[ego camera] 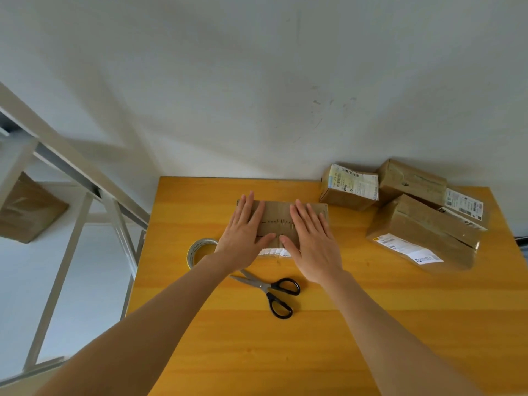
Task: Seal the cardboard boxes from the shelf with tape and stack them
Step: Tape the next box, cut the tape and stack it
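Note:
A flat brown cardboard box [278, 220] lies in the middle of the yellow table [343, 324]. My left hand [245, 235] and my right hand [310, 240] press flat on its top with straight fingers, thumbs almost meeting at its near edge. A roll of clear tape [198, 251] sits just left of my left wrist, partly hidden by it. Black-handled scissors [270, 290] lie on the table below the box, between my forearms.
Three taped cardboard boxes stand at the table's back right: one with a white label [348, 187], one behind [411, 180] and a long one in front [423, 232]. A white metal shelf [71, 178] stands to the left, holding another brown box [28, 207].

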Demonstrator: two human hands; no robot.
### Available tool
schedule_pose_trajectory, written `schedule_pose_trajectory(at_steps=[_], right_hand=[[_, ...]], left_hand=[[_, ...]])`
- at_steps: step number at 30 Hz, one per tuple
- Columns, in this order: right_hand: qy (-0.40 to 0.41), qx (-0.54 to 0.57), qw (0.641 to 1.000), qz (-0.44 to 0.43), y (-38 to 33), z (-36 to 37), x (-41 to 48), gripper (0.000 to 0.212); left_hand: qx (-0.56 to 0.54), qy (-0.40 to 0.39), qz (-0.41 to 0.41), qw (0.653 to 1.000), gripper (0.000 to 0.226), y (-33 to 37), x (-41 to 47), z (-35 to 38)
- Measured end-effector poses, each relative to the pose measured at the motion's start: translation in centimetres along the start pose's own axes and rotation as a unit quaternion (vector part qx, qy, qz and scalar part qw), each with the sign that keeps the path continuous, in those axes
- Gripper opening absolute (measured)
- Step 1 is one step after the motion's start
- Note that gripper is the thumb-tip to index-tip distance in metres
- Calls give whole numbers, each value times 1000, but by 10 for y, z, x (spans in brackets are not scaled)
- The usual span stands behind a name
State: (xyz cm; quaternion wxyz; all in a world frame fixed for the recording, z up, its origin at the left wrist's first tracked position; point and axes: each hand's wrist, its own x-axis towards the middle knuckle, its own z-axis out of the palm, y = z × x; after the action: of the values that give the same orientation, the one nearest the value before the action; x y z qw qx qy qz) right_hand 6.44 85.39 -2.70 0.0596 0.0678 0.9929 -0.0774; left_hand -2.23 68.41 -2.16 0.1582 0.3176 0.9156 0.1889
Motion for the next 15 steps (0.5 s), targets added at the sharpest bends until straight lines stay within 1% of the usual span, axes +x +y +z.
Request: schedule_pose_trajectory(at_steps=[2, 4, 5, 8, 10, 12, 13, 15], right_hand=[[34, -8, 999, -14, -4, -5, -5, 74], [77, -10, 997, -30, -9, -11, -9, 69], [98, -4, 994, -38, -13, -13, -12, 66], [162, 27, 984, -63, -26, -13, -19, 54], [217, 26, 973, -80, -37, -6, -25, 41], [266, 21, 960, -86, -48, 4, -30, 24], [276, 20, 956, -97, -54, 9, -32, 18], [266, 18, 953, -140, -65, 19, -36, 12]], left_hand=[[-69, 41, 5, 997, 86, -2, -7, -7], [-84, 74, 20, 993, 84, -6, -14, -12], [-90, 90, 14, 992, 80, -10, -19, -14], [-117, 164, -67, 977, 56, -32, -39, -14], [-102, 204, -109, 968, 39, -51, -57, -9], [-73, 182, -124, 973, 28, -69, -74, 1], [-55, 157, -122, 979, 24, -76, -80, 7], [-18, 96, -103, 990, 22, -89, -89, 18]])
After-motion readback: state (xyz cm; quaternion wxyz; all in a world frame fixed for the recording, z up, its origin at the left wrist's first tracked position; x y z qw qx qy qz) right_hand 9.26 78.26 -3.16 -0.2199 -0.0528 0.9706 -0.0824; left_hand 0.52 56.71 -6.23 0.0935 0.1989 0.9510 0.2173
